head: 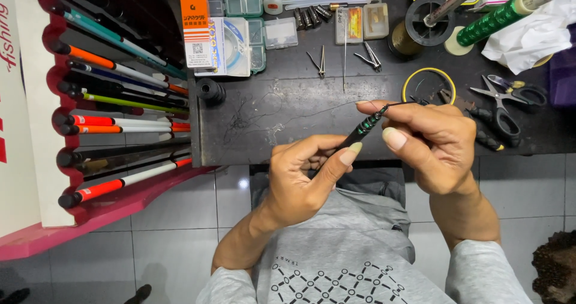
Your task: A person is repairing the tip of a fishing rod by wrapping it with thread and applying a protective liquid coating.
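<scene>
Both hands hold one thin black rod (365,127) with green wrapped bands, in front of the black worktable (288,124). My left hand (303,178) grips the rod's lower part, thumb pressed along it. My right hand (429,142) pinches the upper part between thumb and forefinger, near the tip. A fine thread (300,113) runs leftward from the rod across the table. The rod's lowest end is hidden inside my left fist.
A red rack (120,202) of several fishing rods stands on the left. On the table lie scissors (501,97), a yellow ring (428,83), tweezers (320,63), a black spool (429,19), a green wrapped rod (495,19), small boxes (222,46) and white cloth (534,37). Tiled floor lies below.
</scene>
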